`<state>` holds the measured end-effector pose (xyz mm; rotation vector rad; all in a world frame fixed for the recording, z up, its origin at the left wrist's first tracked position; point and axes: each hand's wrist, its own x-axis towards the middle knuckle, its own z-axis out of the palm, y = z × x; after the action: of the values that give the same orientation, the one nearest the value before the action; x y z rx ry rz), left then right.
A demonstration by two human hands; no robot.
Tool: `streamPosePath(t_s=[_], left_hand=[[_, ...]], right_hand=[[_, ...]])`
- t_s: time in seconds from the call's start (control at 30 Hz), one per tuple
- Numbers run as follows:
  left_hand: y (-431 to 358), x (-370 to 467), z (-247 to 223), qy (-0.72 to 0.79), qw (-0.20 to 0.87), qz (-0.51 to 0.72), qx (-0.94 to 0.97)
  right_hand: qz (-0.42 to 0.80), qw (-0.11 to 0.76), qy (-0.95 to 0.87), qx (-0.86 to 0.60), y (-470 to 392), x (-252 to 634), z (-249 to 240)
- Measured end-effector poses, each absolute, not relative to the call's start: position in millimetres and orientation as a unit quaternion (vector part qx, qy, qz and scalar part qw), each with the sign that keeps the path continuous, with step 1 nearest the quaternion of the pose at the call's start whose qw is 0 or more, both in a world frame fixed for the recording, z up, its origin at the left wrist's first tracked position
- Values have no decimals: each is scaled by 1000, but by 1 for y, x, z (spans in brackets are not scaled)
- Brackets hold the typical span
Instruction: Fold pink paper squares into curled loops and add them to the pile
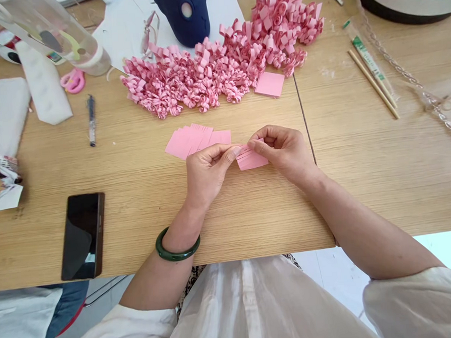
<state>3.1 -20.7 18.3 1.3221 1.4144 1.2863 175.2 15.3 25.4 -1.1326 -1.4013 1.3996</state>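
Note:
Between my two hands is a pink paper slip (pixel 252 160) cut into strips along its upper part. My left hand (pixel 210 169) pinches its upper left corner between thumb and forefinger. At the upper right, the thumb and fingers of my right hand (pixel 284 149) are closed on the same slip. Just beyond my left hand lies a fanned stack of pink paper slips (pixel 189 140), some with fringed edges. Farther back spreads a long heap of curled pink paper flowers (pixel 202 75), with a square pink paper pad (pixel 269 84) at its right end.
A phone (pixel 82 235) lies near the front left edge. A pen (pixel 92 120), pink scissors (pixel 72 81) and a clear bottle (pixel 66 41) are at left. A dark blue container (pixel 185 16) stands behind the heap. Wooden sticks (pixel 373 83) and a chain (pixel 404 74) lie right.

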Motion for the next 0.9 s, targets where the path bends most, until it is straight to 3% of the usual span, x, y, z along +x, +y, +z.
streamPosePath(t_s=[0.4,0.67,0.9], left_hand=[[-20,5,16,577,401,523,483],[-22,11,14,534,460,551,447],[-22,9,14,540,410,553,484]], right_hand=[[580,393,-566,-434,14,175,27],[577,416,-536,-455,14,175,25],[545,425,-562,-455,14,175,26]])
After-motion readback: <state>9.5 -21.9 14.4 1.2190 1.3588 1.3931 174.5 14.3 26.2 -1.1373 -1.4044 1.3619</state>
